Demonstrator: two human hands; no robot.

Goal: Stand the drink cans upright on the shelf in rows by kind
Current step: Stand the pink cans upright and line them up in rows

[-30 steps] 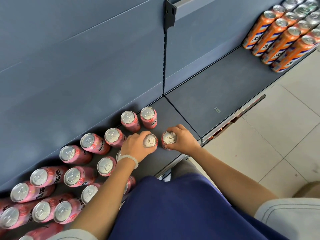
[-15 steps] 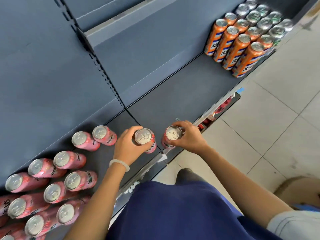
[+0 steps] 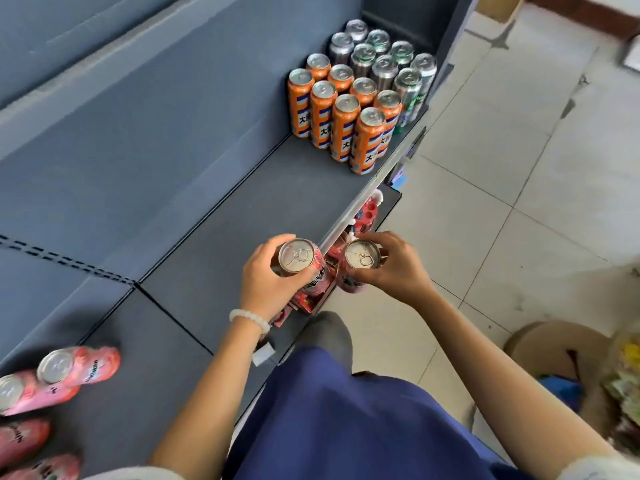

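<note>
**A pink can in each hand at the shelf's front edge**

My left hand [image 3: 268, 278] wraps around a pink can [image 3: 299, 261], fingers curled about its upper body, thumb on the near side. The can's silver top faces up at me, and it hangs over the front lip of the grey shelf [image 3: 221, 230], above the bare stretch of board. A pale bead bracelet [image 3: 249, 319] circles that wrist.

My right hand [image 3: 393, 268] grips a second pink can [image 3: 360, 259] the same way, fingertips hooked round the rim from the far side, thumb below. This one is just beyond the shelf's edge, over the floor side, close beside the first can but apart from it.

Further along the shelf, orange cans [image 3: 341, 116] stand upright in tidy rows, touching one another. Behind and to their right stand silver and green cans [image 3: 384, 62], also upright and packed tight against the end panel.

At the lower left, more pink cans [image 3: 60, 375] stand on the shelf, blurred; they look upright, leaning outward in the wide lens.

Below the shelf edge, red packets [image 3: 367, 211] show on a lower level. Pale floor tiles [image 3: 502, 161] spread to the right, and a cardboard box [image 3: 554, 351] sits at the lower right, its contents too blurred to name.
</note>
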